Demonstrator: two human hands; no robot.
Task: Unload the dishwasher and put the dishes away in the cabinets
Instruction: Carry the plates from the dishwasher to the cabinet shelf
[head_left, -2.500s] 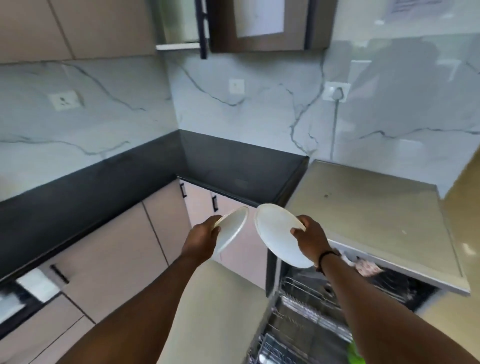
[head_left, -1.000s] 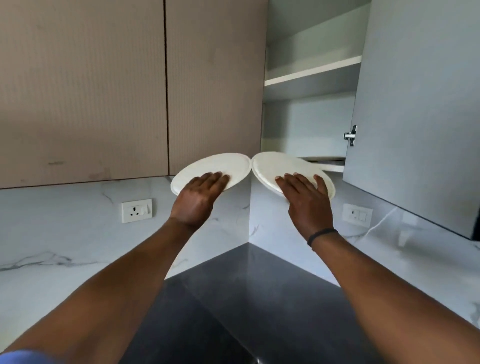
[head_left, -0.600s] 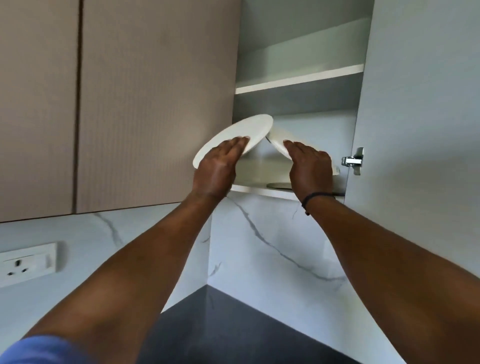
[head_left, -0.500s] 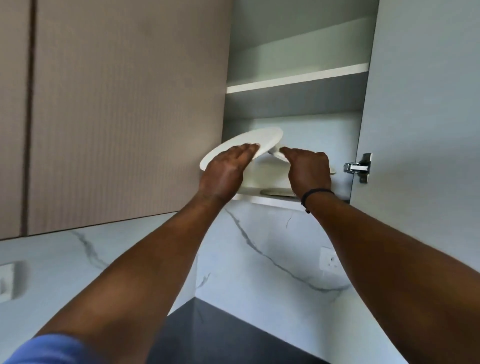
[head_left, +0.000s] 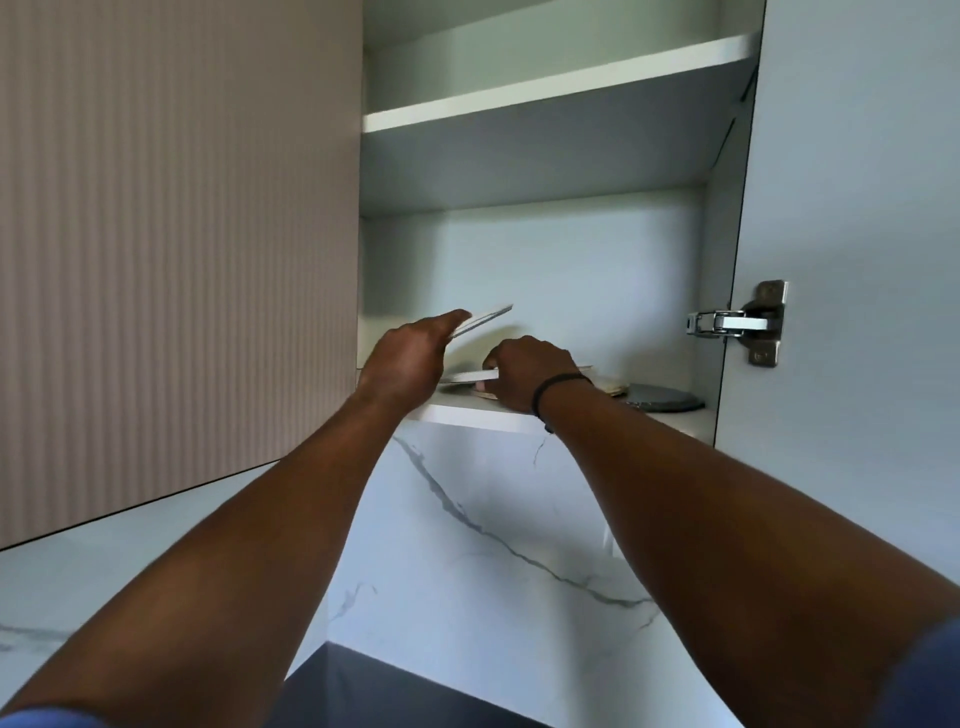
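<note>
Both my arms reach up into the open wall cabinet. My left hand (head_left: 408, 358) holds a white plate (head_left: 485, 316) by its near rim, tilted, above the lower shelf (head_left: 483, 415). My right hand (head_left: 524, 374) grips a second white plate (head_left: 467, 375) that lies nearly flat, low over the shelf, on or just above a beige plate (head_left: 610, 385). Most of both white plates is hidden behind my hands.
A dark grey plate (head_left: 662, 399) lies at the right of the lower shelf. The upper shelf (head_left: 550, 85) looks bare. The open cabinet door (head_left: 857, 234) with its metal hinge (head_left: 737, 322) stands to the right; a ribbed closed door (head_left: 176, 234) is to the left.
Both hands have moved further into the cabinet. The right-hand plate has dropped down flat to the lower shelf; the left-hand plate stays raised and tilted above it.
</note>
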